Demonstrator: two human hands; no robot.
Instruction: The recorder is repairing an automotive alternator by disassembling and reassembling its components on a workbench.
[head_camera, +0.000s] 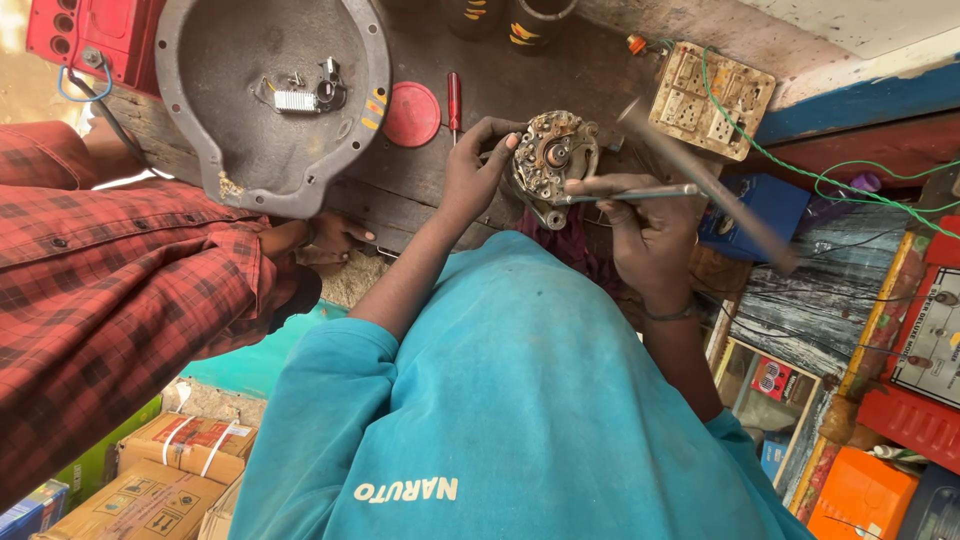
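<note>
On the dark wooden workbench (420, 180), at its near edge, sits the action. Biggest thing up top: a grey round metal housing (200, 110) lying dish-up, with small electrical parts inside it, and a red casing (95, 30) just behind its left rim. At far left a second person in a red checked shirt (90, 280) leans in, their hand (335, 238) resting at the bench edge, well apart from the work. Over at the right, a cream switch-and-socket board (710, 100) with a green wire (850, 175) trailing away.

Now the centre: a round, rusty alternator part (552, 160), face towards the camera, held between both hands. Left hand (478, 170) is clamped on its left rim, fingers curled over the top edge. Right hand (650, 225) sits just to the part's right, closed around a slim metal tool (625, 196), tip touching the part's lower right side. A blurred metal rod (705, 185) crosses above that hand. Smaller bits: a red round lid (412, 114) and a red-handled screwdriver (454, 100) lie just beyond the left hand.
</note>
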